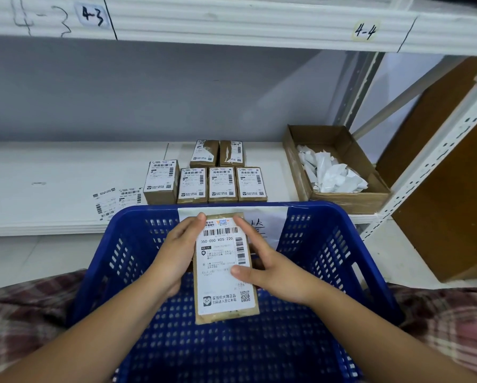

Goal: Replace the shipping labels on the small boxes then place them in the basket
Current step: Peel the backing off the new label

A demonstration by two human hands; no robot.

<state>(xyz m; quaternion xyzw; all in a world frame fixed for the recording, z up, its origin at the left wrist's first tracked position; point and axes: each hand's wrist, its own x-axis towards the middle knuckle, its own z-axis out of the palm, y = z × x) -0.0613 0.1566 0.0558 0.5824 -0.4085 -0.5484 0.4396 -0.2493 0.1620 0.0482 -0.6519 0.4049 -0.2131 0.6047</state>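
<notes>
Small box [223, 284] with white label [218, 246] up, centre frame, held over the blue basket [138, 210]. My left hand [176, 251] grips its left edge. My right hand [273, 272] grips the right edge, thumb pressed on the label. More labelled boxes [223, 184] sit on the shelf [52, 186] above centre. Loose labels [115, 201] lie to their left, a cardboard tray [339, 134] of crumpled paper at right.

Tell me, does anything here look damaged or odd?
Yes. The two back boxes on the shelf have torn, partly peeled labels with bare cardboard showing. The four front boxes look neat.
</notes>
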